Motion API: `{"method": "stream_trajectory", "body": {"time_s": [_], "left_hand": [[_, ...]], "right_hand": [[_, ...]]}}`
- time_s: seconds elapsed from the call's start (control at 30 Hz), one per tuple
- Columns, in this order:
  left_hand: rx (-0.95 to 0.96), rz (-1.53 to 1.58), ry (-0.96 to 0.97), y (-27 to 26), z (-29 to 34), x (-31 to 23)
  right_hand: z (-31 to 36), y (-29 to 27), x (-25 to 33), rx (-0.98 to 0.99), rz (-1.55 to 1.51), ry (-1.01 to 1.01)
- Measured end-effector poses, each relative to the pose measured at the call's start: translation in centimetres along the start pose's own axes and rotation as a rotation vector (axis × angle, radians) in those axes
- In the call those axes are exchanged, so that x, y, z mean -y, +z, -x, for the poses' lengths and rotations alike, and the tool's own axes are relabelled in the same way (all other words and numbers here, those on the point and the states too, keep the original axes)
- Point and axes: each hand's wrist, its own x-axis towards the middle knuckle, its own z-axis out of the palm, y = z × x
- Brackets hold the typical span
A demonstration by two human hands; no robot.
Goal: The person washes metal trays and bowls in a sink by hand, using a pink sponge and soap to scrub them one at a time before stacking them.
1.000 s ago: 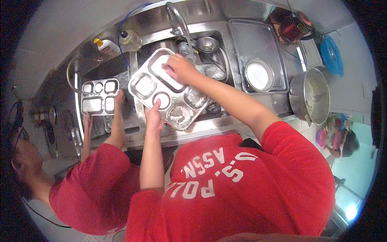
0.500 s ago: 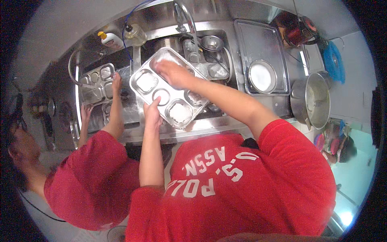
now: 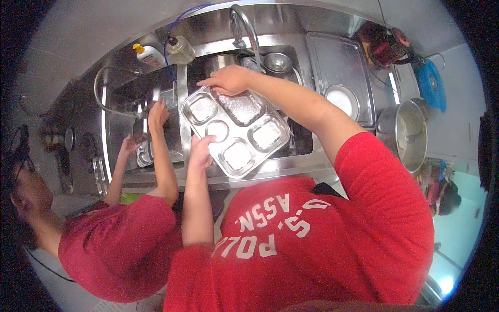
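Observation:
A steel compartment tray (image 3: 228, 125) is tilted over the right sink, its hollows wet and shiny. My left hand (image 3: 200, 151) grips its left edge, thumb on top beside the round hollow and the fingers underneath. At the far rim, my right hand (image 3: 228, 80) is bent over the edge of the large hollow, one finger stretched out to the left. Whether anything small is under its fingers is hidden. Behind that hand rises a curved steel faucet (image 3: 252, 31), and a small steel bowl (image 3: 278, 62) sits in the sink beyond the tray.
On the left, a co-worker's hands (image 3: 157, 115) work in the other sink under a second faucet (image 3: 97, 88). A yellow-topped bottle (image 3: 149, 55) and a pump bottle (image 3: 182, 51) stand behind. Rightward are a large flat tray (image 3: 332, 57), a round white-looking container (image 3: 342, 101) and a big pot (image 3: 403, 135).
My right hand has moved from inside the large hollow up to the far rim. White suds there have given way to a wet shine. The tray sits slightly further right and nearer.

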Motion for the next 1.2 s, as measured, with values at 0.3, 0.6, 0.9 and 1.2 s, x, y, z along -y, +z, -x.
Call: {"method": "stream_trajectory", "body": {"time_s": [0.3,0.6,0.9,1.2], "left_hand": [[-0.19,-0.172,0.208,0.8,1.2,-0.5],[-0.365,-0.191,0.319,1.9,0.6,0.2],[-0.316,-0.324,0.327,2.4,0.6,0.0],[-0.302,-0.177,0.286,1.2,-0.1,0.3]], "right_hand": [[0.2,6.1,1.6,-0.462,-0.316,0.714],[4.1,8.5,5.5,-0.566,-0.376,1.032],[4.1,8.2,4.2,-0.607,-0.458,0.959],[1.6,5.2,2.8,-0.477,-0.373,0.616]]}}
